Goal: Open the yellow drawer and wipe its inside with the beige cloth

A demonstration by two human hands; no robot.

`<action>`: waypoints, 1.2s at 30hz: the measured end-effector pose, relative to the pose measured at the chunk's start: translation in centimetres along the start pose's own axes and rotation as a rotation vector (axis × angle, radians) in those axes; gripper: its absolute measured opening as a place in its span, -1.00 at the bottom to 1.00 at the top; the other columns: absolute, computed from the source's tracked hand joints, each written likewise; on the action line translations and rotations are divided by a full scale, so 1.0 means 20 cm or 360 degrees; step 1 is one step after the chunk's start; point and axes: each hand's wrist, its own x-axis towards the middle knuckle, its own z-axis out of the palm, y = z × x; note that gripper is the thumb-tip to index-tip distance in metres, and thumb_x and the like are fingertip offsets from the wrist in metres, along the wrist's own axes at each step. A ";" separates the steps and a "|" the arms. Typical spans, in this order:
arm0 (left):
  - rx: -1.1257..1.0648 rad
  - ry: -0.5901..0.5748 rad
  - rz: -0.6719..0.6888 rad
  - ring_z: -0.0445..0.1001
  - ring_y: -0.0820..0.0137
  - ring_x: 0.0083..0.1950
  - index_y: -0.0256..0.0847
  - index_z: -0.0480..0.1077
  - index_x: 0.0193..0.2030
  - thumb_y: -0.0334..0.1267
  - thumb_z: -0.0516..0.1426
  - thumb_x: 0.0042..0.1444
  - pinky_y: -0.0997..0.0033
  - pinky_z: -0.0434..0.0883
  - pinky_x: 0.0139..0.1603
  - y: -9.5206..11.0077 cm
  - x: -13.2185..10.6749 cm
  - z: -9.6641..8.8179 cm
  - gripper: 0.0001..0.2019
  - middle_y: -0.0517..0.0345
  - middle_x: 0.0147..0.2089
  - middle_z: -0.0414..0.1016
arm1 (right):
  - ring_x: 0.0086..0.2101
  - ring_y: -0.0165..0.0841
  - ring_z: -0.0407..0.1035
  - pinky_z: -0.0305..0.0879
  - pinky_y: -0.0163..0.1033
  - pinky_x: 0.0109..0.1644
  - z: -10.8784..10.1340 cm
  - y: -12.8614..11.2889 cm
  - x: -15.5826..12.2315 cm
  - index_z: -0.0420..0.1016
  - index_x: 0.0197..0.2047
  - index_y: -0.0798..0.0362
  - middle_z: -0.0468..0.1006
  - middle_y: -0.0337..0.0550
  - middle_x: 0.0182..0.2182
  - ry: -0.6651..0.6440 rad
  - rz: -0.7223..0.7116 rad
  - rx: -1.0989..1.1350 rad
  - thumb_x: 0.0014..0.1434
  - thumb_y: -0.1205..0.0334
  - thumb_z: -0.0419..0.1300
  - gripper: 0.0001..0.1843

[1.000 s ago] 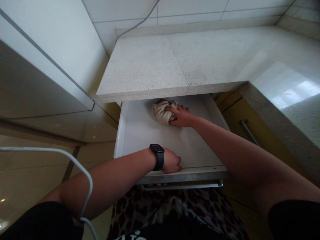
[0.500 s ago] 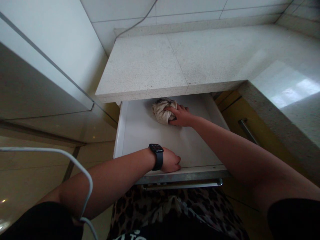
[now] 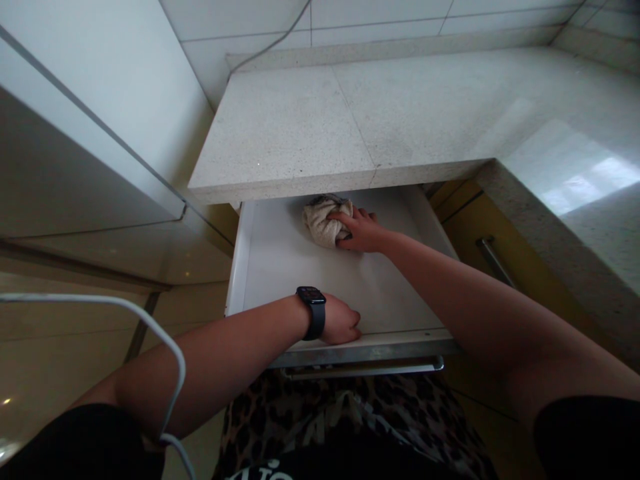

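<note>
A crumpled beige cloth point(image 3: 324, 223) with a darker patch lies bunched toward the back of a pulled-out white drawer point(image 3: 280, 267). My right hand point(image 3: 363, 229) is closed around the cloth's right side and presses it against the drawer bottom. Just inside the drawer's front edge rests my left hand point(image 3: 340, 321), its fingers curled under. Whatever those fingers may hold is hidden. A black watch point(image 3: 313, 313) sits on my left wrist.
A pale stone countertop point(image 3: 290, 133) overhangs the drawer's back. The drawer's metal handle point(image 3: 365, 369) is at the front, close to my body. White cabinet panels point(image 3: 110, 80) stand to the left. A white cable point(image 3: 125, 305) loops across the lower left.
</note>
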 end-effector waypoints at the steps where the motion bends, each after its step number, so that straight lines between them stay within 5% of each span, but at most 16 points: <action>1: -0.0001 -0.0002 0.0000 0.57 -0.13 0.22 -0.35 0.48 0.15 0.01 -0.23 0.20 -0.20 0.53 0.29 0.00 0.00 0.00 -0.33 -0.42 0.13 0.54 | 0.32 0.13 0.03 -0.03 0.35 0.33 0.00 0.00 0.00 0.06 0.46 -0.51 -0.03 -0.04 0.42 0.0004 0.0000 0.0001 0.07 -0.24 0.19 -0.10; 36: 0.0072 0.0029 -0.0043 0.59 -0.07 0.18 -0.28 0.47 0.18 0.01 -0.20 0.20 -0.16 0.55 0.24 -0.02 0.00 0.01 -0.36 -0.37 0.14 0.55 | 0.30 0.13 0.04 -0.02 0.38 0.30 0.02 -0.01 0.01 0.04 0.48 -0.47 -0.02 0.03 0.40 0.0022 -0.0003 -0.0028 0.09 -0.27 0.18 -0.09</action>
